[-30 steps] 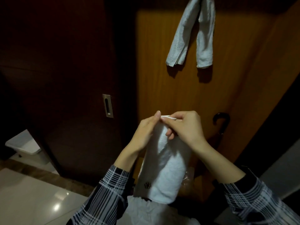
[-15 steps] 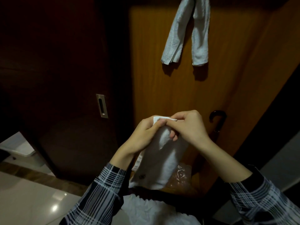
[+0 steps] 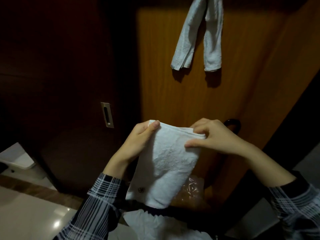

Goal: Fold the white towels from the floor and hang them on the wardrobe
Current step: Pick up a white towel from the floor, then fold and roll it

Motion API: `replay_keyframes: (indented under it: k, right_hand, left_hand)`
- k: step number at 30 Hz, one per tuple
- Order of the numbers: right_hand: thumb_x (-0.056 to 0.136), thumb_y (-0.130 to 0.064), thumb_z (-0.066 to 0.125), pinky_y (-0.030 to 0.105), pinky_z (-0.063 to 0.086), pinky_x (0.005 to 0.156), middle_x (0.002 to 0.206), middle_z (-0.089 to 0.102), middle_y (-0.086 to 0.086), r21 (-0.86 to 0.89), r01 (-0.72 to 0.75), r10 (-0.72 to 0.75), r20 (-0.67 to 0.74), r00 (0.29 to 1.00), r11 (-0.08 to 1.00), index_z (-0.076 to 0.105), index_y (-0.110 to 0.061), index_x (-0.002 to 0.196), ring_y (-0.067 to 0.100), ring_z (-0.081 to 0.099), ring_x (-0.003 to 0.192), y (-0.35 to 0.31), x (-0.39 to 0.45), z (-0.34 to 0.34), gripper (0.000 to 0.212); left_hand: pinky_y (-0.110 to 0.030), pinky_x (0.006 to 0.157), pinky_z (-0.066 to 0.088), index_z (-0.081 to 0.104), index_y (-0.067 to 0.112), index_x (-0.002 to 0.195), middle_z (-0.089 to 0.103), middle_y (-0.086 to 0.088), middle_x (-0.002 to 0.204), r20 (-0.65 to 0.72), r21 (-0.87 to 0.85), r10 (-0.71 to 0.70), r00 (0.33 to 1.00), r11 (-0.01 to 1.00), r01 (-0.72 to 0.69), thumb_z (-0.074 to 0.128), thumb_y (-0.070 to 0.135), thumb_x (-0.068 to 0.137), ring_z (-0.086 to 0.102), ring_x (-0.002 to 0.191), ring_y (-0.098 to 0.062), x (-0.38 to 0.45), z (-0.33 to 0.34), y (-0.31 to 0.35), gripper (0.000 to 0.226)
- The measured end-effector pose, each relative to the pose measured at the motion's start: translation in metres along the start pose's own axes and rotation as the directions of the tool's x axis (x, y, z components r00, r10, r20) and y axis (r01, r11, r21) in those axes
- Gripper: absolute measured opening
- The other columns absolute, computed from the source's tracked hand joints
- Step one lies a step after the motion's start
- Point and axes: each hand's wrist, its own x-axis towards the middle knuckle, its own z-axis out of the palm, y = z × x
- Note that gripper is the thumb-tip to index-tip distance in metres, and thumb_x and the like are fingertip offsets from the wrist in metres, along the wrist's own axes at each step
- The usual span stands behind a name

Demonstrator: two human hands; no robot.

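Dim light fills a narrow corner where an orange-brown wardrobe panel (image 3: 173, 94) stands beside a much darker door (image 3: 57, 75) with a recessed metal pull (image 3: 107, 114). High on the panel, one hung towel (image 3: 197, 35) already drapes over something out of view, its two ends dangling well above the hands. Lower down, a person in plaid sleeves holds a second towel (image 3: 166, 160) in front of the panel. It is doubled into a narrow strip that hangs downward, with a small dark logo near its lower left corner. The left hand (image 3: 138, 139) pinches the top left corner, thumb on the near face and fingers curled behind. The right hand (image 3: 214, 137) clamps the layered edges at the top right, thumb stretched along the near face and fingers bent over the stacked hem. The fold looks to be at its finishing stage: the edges are being squared up between the two grips. Next comes the lift toward the hung towel, which calls for keeping the layers pinched together so they do not slip apart, then draping the strip so both ends fall evenly. More white fabric (image 3: 152, 224) lies at the bottom of the view, so further folding probably remains. A crumpled plastic bag (image 3: 190, 189) sits behind the towel, and a dark umbrella handle (image 3: 233, 122) curves just past the right hand.
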Motion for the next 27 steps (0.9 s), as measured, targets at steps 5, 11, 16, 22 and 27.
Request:
replay_keyframes:
  k: [5,11,16,22,27]
  right_hand:
    - [0.078,-0.056,0.060,0.033,0.037,0.060,0.062,0.056,0.005,0.050,0.052,-0.045,-0.123,0.991,0.997,0.056,-0.018,0.055,0.018,0.051,0.063,0.008,-0.003,0.000,0.045]
    - [0.087,-0.045,0.054,0.032,0.039,0.058,0.064,0.059,-0.002,0.071,0.136,-0.126,-0.136,0.983,0.988,0.063,-0.021,0.065,0.013,0.055,0.061,0.015,-0.007,0.008,0.034]
    - [0.088,-0.040,0.057,0.020,0.045,0.056,0.088,0.073,-0.002,0.070,0.196,-0.182,-0.166,0.969,0.978,0.073,-0.019,0.105,0.001,0.061,0.065,0.014,-0.014,0.014,0.031]
    - [0.086,-0.024,0.045,0.021,0.044,0.049,0.072,0.070,-0.001,-0.190,0.371,-0.381,-0.016,0.924,0.909,0.056,-0.035,0.129,0.007,0.056,0.051,0.005,-0.020,0.015,0.046]
    - [0.074,-0.027,0.049,0.018,0.039,0.051,0.066,0.056,-0.009,-0.214,0.379,-0.335,0.216,0.917,0.900,0.061,-0.029,0.124,0.004,0.046,0.055,-0.012,-0.027,0.015,0.051]
  left_hand:
    - [-0.020,0.067,0.047,0.061,-0.002,0.092,0.062,-0.007,0.084,0.004,0.042,0.009,1.000,0.999,-0.010,0.046,0.034,0.086,0.061,0.076,-0.011,0.002,-0.011,0.003,0.040]
    - [-0.018,0.070,0.047,0.063,0.006,0.090,0.064,-0.001,0.085,-0.019,0.186,-0.019,1.000,0.982,0.022,0.048,0.025,0.097,0.062,0.078,-0.006,0.004,-0.019,-0.011,0.026]
    - [-0.023,0.072,0.047,0.064,-0.002,0.096,0.064,-0.001,0.085,0.033,0.255,-0.057,0.998,0.966,0.046,0.053,0.035,0.094,0.062,0.080,-0.010,0.001,-0.024,-0.016,0.039]
    - [-0.021,0.049,0.052,0.065,0.001,0.099,0.065,-0.003,0.078,0.039,0.095,-0.217,0.975,0.973,0.212,0.047,0.021,0.098,0.064,0.062,-0.012,-0.006,-0.020,-0.015,0.027]
    - [-0.028,0.067,0.059,0.061,-0.009,0.106,0.064,-0.017,0.095,0.017,-0.047,-0.254,0.967,0.966,0.255,0.049,0.017,0.097,0.068,0.083,-0.019,-0.009,-0.013,-0.018,0.031]
